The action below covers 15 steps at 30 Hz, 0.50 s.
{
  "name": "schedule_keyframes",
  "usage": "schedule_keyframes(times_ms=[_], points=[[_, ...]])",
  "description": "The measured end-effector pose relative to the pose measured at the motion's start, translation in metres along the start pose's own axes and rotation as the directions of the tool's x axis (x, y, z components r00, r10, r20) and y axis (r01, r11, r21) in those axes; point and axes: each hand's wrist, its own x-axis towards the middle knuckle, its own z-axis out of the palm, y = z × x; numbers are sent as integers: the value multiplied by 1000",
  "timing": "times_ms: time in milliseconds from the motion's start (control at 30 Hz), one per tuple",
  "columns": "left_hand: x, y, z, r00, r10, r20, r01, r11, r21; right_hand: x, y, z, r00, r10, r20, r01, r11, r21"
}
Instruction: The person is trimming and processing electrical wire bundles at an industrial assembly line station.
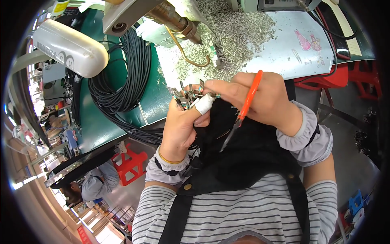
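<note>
The left hand [178, 127] grips small connectors [187, 96]; the right hand [266, 99], perhaps touching one, holds an orange-handled tool [248, 101], tip toward lower centre.

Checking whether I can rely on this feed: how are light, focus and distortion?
Head view, centre: left hand and right hand brightly lit, small connectors too fine to make out clearly; head view, far left: light strips blown out, background bent by fisheye; head view, lower centre: black apron loses detail; head view, rim: fades to black.
</note>
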Motion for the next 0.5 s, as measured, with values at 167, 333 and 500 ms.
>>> schedule_keyframes(times_ms=[167, 333, 500], points=[[1, -3, 9, 989, 105, -109, -93, 990, 108, -5, -7, 2, 1000, 5, 7, -5, 999, -53], [-3, -3, 8, 986, 143, -82, -130, 979, 155, -9, -12, 20, 949, 298, -104, -249, 909, 335], [0, -21, 9, 880, 472, -58, -364, 746, 559, -7, -29, 18, 853, 514, 87, -503, 768, 396]])
